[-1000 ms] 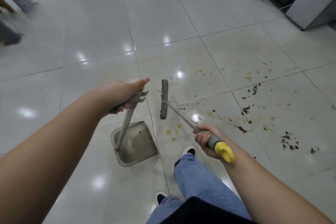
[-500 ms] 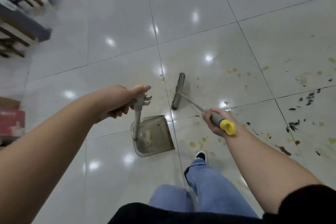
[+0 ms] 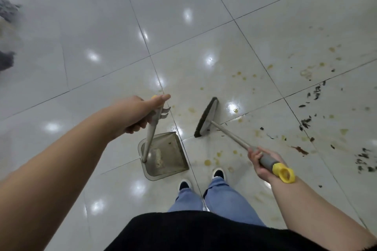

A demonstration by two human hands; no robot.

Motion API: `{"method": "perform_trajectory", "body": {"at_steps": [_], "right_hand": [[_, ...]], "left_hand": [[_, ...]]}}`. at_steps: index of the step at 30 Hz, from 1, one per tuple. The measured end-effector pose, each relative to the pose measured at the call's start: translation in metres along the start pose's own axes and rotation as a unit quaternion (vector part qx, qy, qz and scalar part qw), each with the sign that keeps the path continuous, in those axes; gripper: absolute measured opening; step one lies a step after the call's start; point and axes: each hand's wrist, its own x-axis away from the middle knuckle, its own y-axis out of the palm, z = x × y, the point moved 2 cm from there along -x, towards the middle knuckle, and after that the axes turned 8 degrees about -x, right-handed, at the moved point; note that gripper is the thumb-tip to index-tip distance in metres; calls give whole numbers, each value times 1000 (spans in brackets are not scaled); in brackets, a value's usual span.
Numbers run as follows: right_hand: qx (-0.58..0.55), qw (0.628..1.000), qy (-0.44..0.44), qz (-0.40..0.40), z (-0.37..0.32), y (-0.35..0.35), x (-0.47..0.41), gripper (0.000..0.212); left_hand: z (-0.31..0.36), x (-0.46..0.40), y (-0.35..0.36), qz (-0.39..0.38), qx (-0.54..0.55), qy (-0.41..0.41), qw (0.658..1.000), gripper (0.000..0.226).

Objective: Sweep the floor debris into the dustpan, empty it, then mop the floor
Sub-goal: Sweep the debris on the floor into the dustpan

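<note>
Dustpan point(image 3: 165, 156) gripped by its handle in left hand point(image 3: 135, 115), broom point(image 3: 206, 117) gripped in right hand point(image 3: 260, 162), debris point(image 3: 306, 122) off right of that.

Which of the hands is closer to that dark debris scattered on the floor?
Right. The right hand grips the broom handle just left of the dark debris; the left hand holds the dustpan handle farther left.

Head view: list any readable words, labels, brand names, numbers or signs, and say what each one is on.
None can be read.
The dustpan, the broom and its yellow handle cap show no lettering.
The floor tiles carry only glare, stains and dark debris.
</note>
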Motion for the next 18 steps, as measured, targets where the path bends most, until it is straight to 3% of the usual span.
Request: {"method": "perform_trajectory", "body": {"at_steps": [3, 8, 13, 18], "right_hand": [[-18, 999, -29, 23, 0, -44, 27, 31], [63, 995, -37, 65, 33, -76, 48, 35], [141, 988, 36, 49, 82, -27, 38, 12], [235, 970, 44, 52, 108, 20, 27, 28]], "left_hand": [[1, 0, 12, -51, 22, 0, 998, 70], [-8, -1, 22, -16, 9, 0, 1000, 75], [-23, 3, 14, -25, 5, 7, 1000, 84], [-39, 1, 4, -23, 8, 6, 1000, 72]]}}
